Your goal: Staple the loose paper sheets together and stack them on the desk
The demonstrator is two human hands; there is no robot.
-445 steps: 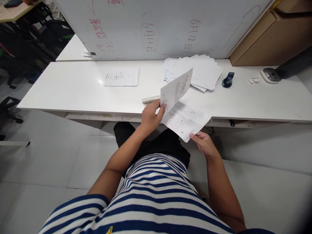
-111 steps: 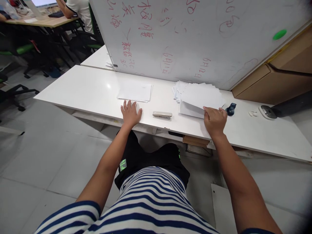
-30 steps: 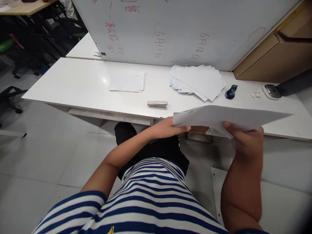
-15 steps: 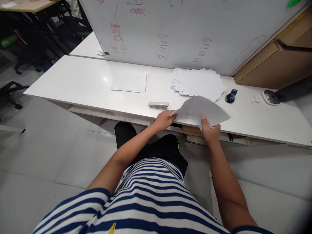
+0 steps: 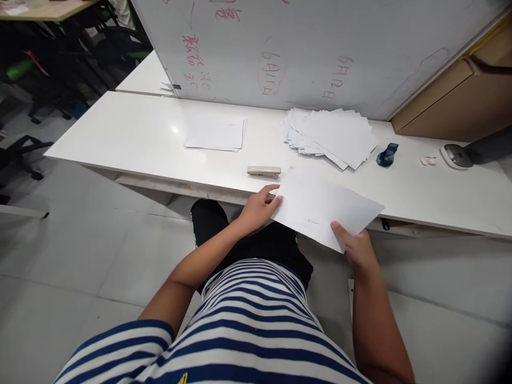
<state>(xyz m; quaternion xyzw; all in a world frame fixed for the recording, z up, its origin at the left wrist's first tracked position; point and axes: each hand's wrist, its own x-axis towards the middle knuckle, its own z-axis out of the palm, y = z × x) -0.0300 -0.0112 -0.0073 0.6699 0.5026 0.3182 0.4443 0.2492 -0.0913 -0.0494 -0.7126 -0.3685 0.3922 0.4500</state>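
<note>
I hold a few white sheets of paper (image 5: 324,207) flat over the front edge of the white table (image 5: 132,138), blank side up. My left hand (image 5: 258,205) pinches the sheets' left corner. My right hand (image 5: 354,245) grips their near right edge, thumb on top. A beige stapler (image 5: 263,172) lies on the table just beyond my left hand. A fanned stack of papers (image 5: 332,136) rests further back on the right, and a small neat stack of sheets (image 5: 215,134) lies to the left.
A whiteboard (image 5: 304,48) with red writing stands along the table's back edge. A dark blue staple remover (image 5: 387,154), white earbuds (image 5: 428,160) and a round grey object (image 5: 456,156) lie at the right. Cardboard boxes (image 5: 452,96) stand behind. Office chairs (image 5: 24,154) stand at the left.
The sheets, held up and bowed half a second ago, now lie flat and lower over the table edge. Both hands have come down towards me with them.
</note>
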